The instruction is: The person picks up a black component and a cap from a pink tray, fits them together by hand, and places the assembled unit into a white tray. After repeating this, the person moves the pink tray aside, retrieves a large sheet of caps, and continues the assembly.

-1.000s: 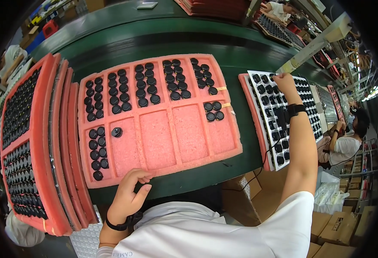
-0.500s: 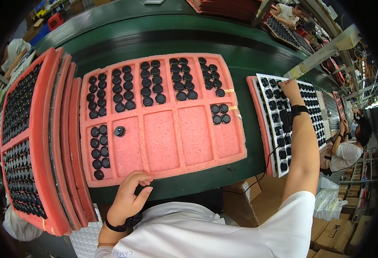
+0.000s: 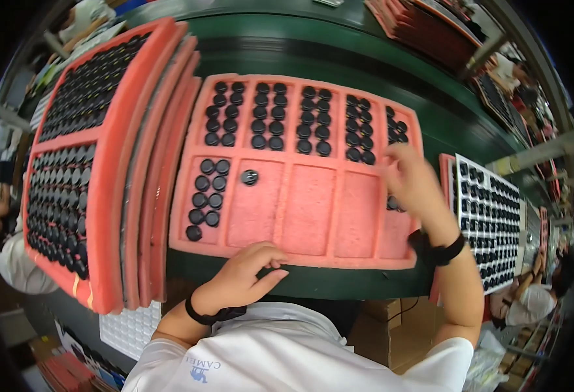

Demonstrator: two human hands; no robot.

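Right hand (image 3: pixel 408 179), blurred over right cells of the tray (image 3: pixel 310 212), could knock caps (image 3: pixel 276 127) sitting there if it dips; I can't tell if it's gripping. It also blocks my view of some. Left hand (image 3: pixel 244 277) half-curled, looks empty, at tray's near edge. Stack (image 3: pixel 148 150) crowds tray's left; white panel (image 3: pixel 459 202) sits right.

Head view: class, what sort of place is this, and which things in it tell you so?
Probably a factory assembly or packing line: a pink foam tray holds rows of matching black round parts, similar trays are stacked at left, and a co-worker is visible at right.
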